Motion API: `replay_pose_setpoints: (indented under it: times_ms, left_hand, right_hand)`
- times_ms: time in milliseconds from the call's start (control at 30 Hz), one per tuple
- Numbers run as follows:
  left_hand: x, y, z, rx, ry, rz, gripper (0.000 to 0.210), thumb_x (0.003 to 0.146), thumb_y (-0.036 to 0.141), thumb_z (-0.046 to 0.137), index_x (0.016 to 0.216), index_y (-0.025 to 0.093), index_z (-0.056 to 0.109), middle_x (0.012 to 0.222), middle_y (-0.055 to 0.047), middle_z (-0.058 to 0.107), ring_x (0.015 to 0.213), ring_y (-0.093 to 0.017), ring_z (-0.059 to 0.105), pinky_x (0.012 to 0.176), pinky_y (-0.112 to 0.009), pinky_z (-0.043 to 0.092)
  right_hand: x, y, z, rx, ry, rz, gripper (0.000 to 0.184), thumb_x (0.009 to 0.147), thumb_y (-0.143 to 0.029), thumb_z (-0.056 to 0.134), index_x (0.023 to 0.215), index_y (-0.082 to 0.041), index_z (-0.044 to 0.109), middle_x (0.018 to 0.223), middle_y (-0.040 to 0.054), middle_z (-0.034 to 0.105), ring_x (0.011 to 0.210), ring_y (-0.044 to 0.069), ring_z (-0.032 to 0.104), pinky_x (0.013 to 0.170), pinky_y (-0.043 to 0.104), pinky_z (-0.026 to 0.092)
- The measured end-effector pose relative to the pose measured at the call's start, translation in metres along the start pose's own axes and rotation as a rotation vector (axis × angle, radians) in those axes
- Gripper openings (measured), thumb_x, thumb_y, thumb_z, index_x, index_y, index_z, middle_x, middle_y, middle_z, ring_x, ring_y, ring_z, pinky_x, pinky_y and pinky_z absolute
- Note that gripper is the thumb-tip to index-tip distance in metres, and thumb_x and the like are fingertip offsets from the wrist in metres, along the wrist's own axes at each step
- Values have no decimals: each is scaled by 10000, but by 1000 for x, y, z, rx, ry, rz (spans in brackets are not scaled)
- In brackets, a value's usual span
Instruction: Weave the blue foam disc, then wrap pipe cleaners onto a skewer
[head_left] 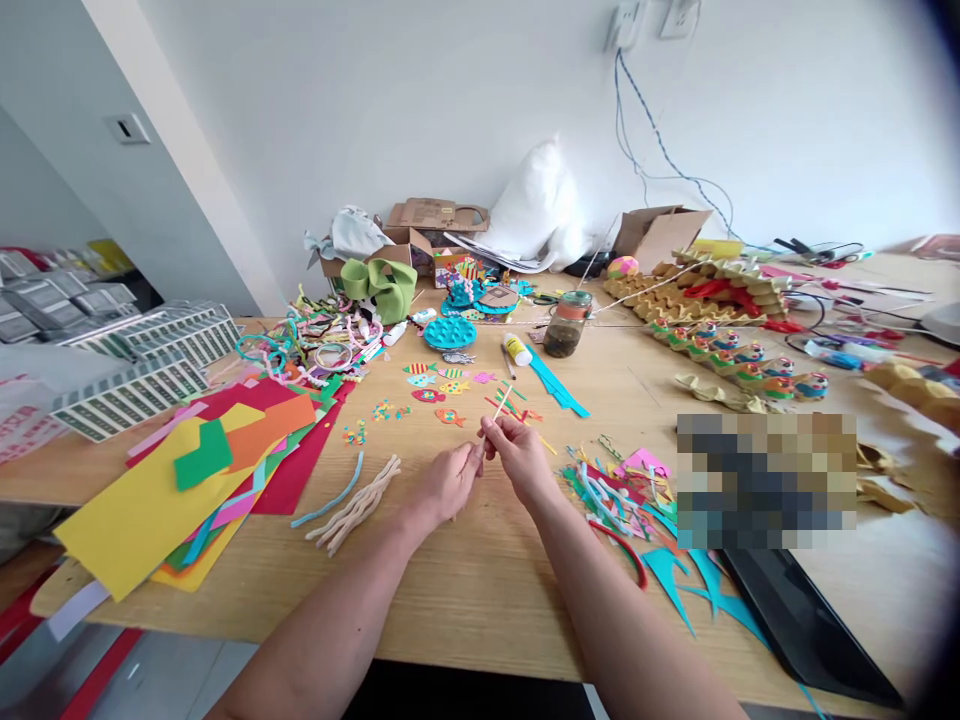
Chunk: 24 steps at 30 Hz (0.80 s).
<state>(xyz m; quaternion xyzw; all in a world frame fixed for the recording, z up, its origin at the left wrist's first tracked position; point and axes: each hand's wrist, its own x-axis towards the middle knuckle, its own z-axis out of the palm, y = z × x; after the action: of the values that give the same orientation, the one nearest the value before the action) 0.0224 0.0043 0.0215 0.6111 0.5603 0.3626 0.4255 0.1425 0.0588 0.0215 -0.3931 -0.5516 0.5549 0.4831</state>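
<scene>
My left hand [450, 482] and my right hand [523, 458] meet above the middle of the wooden table, both closed. Between their fingertips they grip a thin cream pipe cleaner [504, 398], which points up and away from me. My fingers hide its lower part. Left of my left hand lie several loose cream pipe cleaners [358, 508] and a light blue pipe cleaner [330, 500]. Just beyond my hands, decorated paper fish [450, 417] are spread out near thin coloured strips [517, 408].
Coloured sheets [142, 500] are stacked at left. Paper scraps [611, 490] and a black tray [810, 630] lie at right. Farther back stand a glue bottle [516, 350], a jar of dark liquid [568, 325], a blue paper plate [450, 333] and egg cartons [660, 285].
</scene>
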Motion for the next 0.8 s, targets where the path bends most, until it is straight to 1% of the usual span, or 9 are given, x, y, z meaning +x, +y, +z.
replay_pose_setpoints:
  times_ms: [67, 133, 300, 400, 533, 667, 733, 800]
  left_hand:
    - [0, 1, 1, 80, 71, 107, 387, 899, 469, 287, 652, 210, 435, 515, 28, 429, 469, -118, 417, 493, -248, 290]
    - [2, 0, 3, 142, 102, 170, 376, 909, 423, 285, 630, 210, 419, 559, 18, 443, 533, -127, 434, 547, -256, 300]
    - [5, -3, 6, 190, 77, 162, 370, 920, 395, 260, 628, 213, 395, 560, 22, 423, 539, -130, 413, 561, -262, 289]
    - [4, -4, 7, 197, 61, 163, 371, 922, 394, 250, 630, 212, 389, 572, 21, 421, 547, -129, 412, 563, -259, 291]
    - [3, -4, 9, 225, 29, 165, 381, 923, 403, 242, 630, 211, 392, 563, 21, 422, 546, -131, 417, 565, -258, 297]
    - [1, -4, 10, 241, -10, 189, 391, 924, 405, 242, 633, 208, 414, 571, 9, 463, 553, -134, 437, 569, -260, 309]
    - [0, -4, 10, 244, -21, 206, 389, 918, 405, 260, 637, 204, 436, 581, -1, 489, 565, -138, 452, 575, -264, 317]
    - [0, -5, 8, 208, -36, 210, 386, 903, 433, 296, 640, 200, 456, 579, -3, 505, 561, -139, 469, 572, -262, 330]
  right_hand:
    - [0, 0, 1, 10, 8, -4, 406, 695, -570, 620, 611, -175, 585, 480, -22, 518, 432, 103, 457, 452, 236, 378]
    - [0, 0, 1, 18, 24, -7, 406, 696, -569, 618, 600, -175, 586, 471, -22, 517, 420, 101, 449, 444, 235, 370]
    - [0, 3, 2, 33, 74, -2, 421, 686, -572, 620, 561, -173, 574, 437, -26, 495, 390, 92, 420, 407, 226, 318]
    - [1, 5, 1, 36, 107, -1, 423, 687, -566, 621, 556, -168, 570, 433, -28, 489, 383, 86, 410, 402, 223, 310]
    - [5, 6, -5, 45, 174, -19, 419, 700, -562, 607, 565, -168, 559, 431, -41, 466, 386, 76, 391, 408, 215, 308]
    - [10, 5, -14, 48, 228, -30, 403, 700, -546, 610, 575, -167, 557, 423, -47, 449, 389, 74, 374, 406, 214, 283]
    - [12, 3, -21, 48, 288, -49, 398, 704, -542, 607, 581, -167, 557, 428, -49, 444, 397, 77, 373, 411, 216, 281]
    - [14, 0, -31, 47, 429, -99, 402, 722, -548, 584, 589, -171, 545, 443, -51, 438, 410, 81, 372, 424, 219, 293]
